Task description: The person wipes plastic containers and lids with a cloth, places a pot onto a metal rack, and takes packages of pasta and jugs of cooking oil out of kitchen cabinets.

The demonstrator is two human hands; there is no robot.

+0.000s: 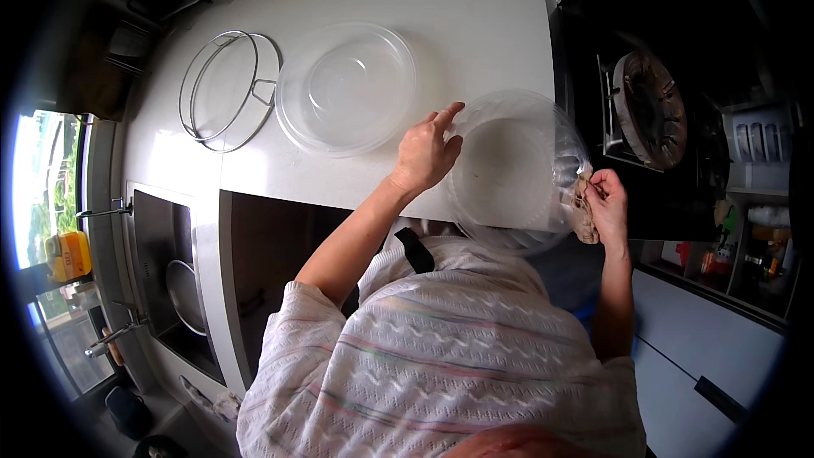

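Note:
A large clear plastic bowl [509,165] is in front of me, overhanging the front edge of the counter. My left hand [426,152] is at its left rim, with thumb and fingers around the edge and the index finger stretched out. On the opposite side, my right hand [607,203] pinches a crumpled beige cloth [584,210] against the bowl's wall. Part of the cloth hangs below the fingers. To the left of the bowl, a round translucent plastic lid or shallow dish [346,89] lies on the white counter [477,25].
A metal ring stand [256,76] is left of the translucent piece. Further left, a steel sink [165,242] contains a round metal vessel [184,296]. A black gas hob with a round burner surround [652,111] adjoins the counter on the right. Below it is an open drawer [731,261].

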